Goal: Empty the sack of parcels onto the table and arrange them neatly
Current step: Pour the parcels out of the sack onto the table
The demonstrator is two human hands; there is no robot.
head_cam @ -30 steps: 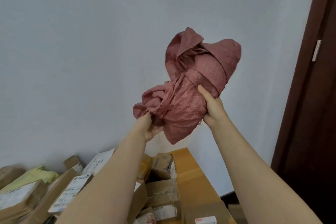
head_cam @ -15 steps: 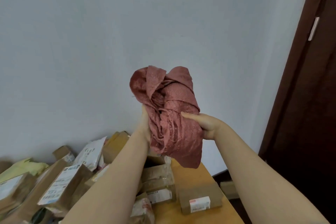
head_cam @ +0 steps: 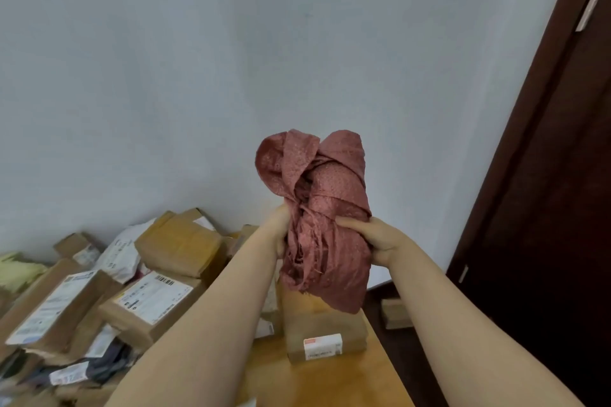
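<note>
Sack [head_cam: 317,225] bunched into a bundle, held in the air between both hands over the right end of the table [head_cam: 330,383].
I note the left hand [head_cam: 279,228] gripping its left flank, fingers buried in the folds. The right hand [head_cam: 373,241] clamps the right flank, thumb across the front. Long axis upright, loose tail hanging over a brown box [head_cam: 325,330]. The parcels [head_cam: 148,301] are heaped to the left, so I judge the right hand better placed to set the sack aside.

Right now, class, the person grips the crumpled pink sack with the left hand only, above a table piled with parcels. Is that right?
Not quite: the head view shows both the left hand and the right hand gripping the crumpled pink sack, above a table piled with parcels.
</note>
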